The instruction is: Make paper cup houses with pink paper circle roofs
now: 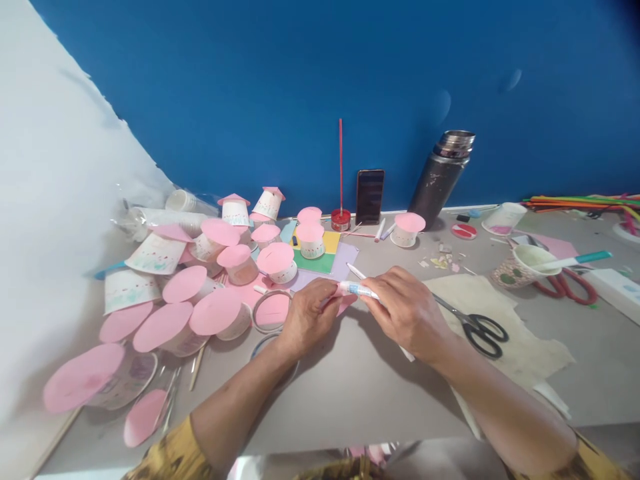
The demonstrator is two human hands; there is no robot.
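Note:
At the middle of the table my right hand grips a white tube with blue print, its tip pointing left. My left hand is closed on a piece of pink paper, mostly hidden by the fingers. The tube's tip meets the paper at the left fingertips. A thin white pen-like stick runs beneath my right hand. Just left of my left hand lies a roll of tape. Paper cups topped with pink paper discs crowd the left side.
Black-handled scissors lie on a cream cloth at right. Behind stand a dark flask, a phone and a red stick in a round red base. A patterned cup and red-handled scissors are farther right.

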